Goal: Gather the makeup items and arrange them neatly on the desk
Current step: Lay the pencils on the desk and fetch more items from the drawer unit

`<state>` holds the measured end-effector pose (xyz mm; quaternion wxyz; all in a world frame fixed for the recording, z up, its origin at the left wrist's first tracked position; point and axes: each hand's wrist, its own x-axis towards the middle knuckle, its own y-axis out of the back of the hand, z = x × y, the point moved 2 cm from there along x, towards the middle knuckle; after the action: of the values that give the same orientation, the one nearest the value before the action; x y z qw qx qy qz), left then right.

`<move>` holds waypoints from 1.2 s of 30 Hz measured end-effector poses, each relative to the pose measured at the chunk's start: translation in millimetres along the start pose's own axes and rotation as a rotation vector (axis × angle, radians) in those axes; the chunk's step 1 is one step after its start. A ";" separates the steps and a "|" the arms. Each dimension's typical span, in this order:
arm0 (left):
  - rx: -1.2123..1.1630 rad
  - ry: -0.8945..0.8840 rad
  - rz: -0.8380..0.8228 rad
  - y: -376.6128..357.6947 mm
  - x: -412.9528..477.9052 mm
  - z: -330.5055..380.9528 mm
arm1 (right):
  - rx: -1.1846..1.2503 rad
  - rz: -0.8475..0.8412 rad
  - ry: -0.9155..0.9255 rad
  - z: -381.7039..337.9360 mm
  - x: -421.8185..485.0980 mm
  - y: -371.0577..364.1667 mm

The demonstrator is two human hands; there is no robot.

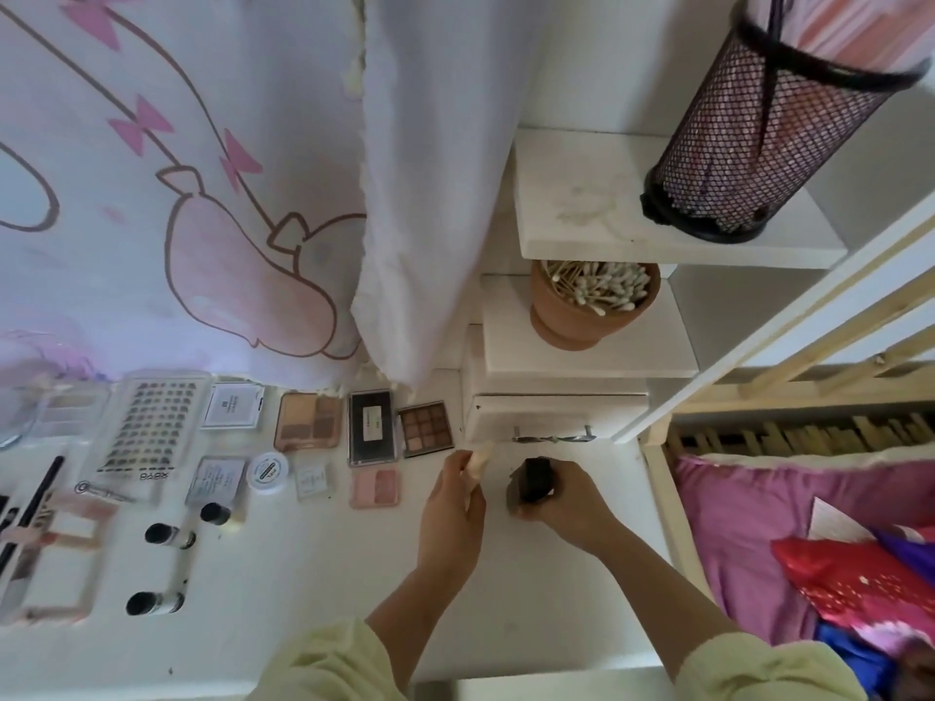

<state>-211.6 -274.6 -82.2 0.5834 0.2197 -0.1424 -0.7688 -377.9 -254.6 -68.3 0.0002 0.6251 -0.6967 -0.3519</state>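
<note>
most of the job looks done. a lash tray (152,432), a peach palette (307,421), a black case (372,428), a brown palette (425,430), a pink blush (377,489) and a white jar (267,472) lie in rows along the back of the white counter (313,599). two pieces are not yet placed, both near the rows' right end. the left hand (453,508) has its grip pinching a pale cream piece (478,460). the right hand (571,498) has its grip curled round a small black box (536,478), low at the counter. the black-capped bottles (169,536) look loosely set. a bow-print curtain (177,194) hangs behind. white stepped shelves (511,341) carry a pot of cotton swabs (566,326). a bed (733,548) with pink bedding stands to the right.
</note>
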 end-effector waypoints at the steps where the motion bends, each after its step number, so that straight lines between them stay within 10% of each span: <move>1: 0.007 0.001 -0.007 -1.1 -2.6 -0.3 | -0.025 -0.001 0.010 1.0 -1.5 0.5; 10: 0.053 0.097 0.008 0.3 3.2 -0.4 | -0.021 0.007 0.014 8.3 -5.1 0.2; 21: 0.289 0.306 -0.366 22.8 20.1 -1.2 | -0.006 -0.026 -0.010 15.6 -1.3 -0.2; 36: 0.662 0.030 -0.295 33.6 43.7 51.3 | -0.006 0.010 -0.014 10.3 -6.7 -3.2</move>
<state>-219.2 -327.8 -29.5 0.3656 0.4262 -0.3418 -0.7536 -378.2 -243.7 -74.7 -0.0013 0.6191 -0.6988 -0.3583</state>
